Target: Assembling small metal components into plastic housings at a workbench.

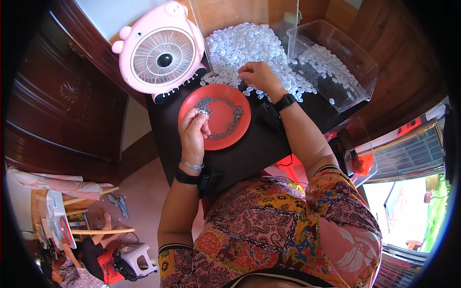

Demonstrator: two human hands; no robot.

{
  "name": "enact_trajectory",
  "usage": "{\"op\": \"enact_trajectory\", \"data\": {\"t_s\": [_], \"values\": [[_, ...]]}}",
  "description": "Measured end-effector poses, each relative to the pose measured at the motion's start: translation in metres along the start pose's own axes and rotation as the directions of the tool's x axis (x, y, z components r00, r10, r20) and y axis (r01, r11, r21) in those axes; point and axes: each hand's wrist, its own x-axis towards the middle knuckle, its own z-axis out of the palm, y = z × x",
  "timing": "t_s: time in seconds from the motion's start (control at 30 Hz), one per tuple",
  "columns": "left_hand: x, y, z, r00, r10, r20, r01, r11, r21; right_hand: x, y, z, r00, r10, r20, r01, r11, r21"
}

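Over the left rim of an orange-red plate (pixel 221 113), my left hand (pixel 193 128) is closed in a pinch on a small white plastic piece (pixel 203 113). Thin grey metal pins (pixel 235 120) lie in a ring on the plate. At the front edge of a heap of small white oval plastic pieces (pixel 247 45), my right hand (pixel 263 79) has its fingers drawn together. Whatever those fingertips may hold is too small or hidden to make out. Dark bands circle both wrists, and a bracelet is on the left one.
A pink pig-shaped fan (pixel 161 50) stands at the back left of the dark table (pixel 168 125). To the right of the heap, a clear plastic bin (pixel 345 93) lies tilted with more white pieces in it. Another person (pixel 72 266) sits at the lower left, near a grey-white stool (pixel 137 259).
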Motion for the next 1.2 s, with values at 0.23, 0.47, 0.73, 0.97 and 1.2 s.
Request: {"op": "enact_trajectory", "data": {"t_s": [0.23,0.47,0.73,0.97,1.2], "values": [[-0.003,0.001,0.003,0.989,-0.057,0.138,0.071,0.992,-0.104,-0.016,-0.045,0.021,0.989,0.024,0.145,-0.116,0.731,0.673],[-0.001,-0.004,0.004,0.973,-0.04,0.225,0.103,0.956,-0.274,-0.052,-0.073,0.063,0.923,-0.289,0.255,0.027,0.708,0.705],[0.004,-0.008,-0.006,0.988,0.047,0.15,0.017,0.916,-0.402,-0.054,-0.071,0.062,0.945,-0.196,0.262,-0.034,0.739,0.672],[0.006,-0.003,-0.007,0.983,0.08,0.163,-0.012,0.926,-0.378,-0.054,-0.067,0.063,0.95,-0.192,0.246,0.011,0.81,0.587],[0.0,0.002,-0.003,1.0,0.016,0.027,-0.012,0.986,-0.163,-0.049,-0.07,0.048,0.91,-0.052,0.412,-0.218,0.786,0.578]]}}
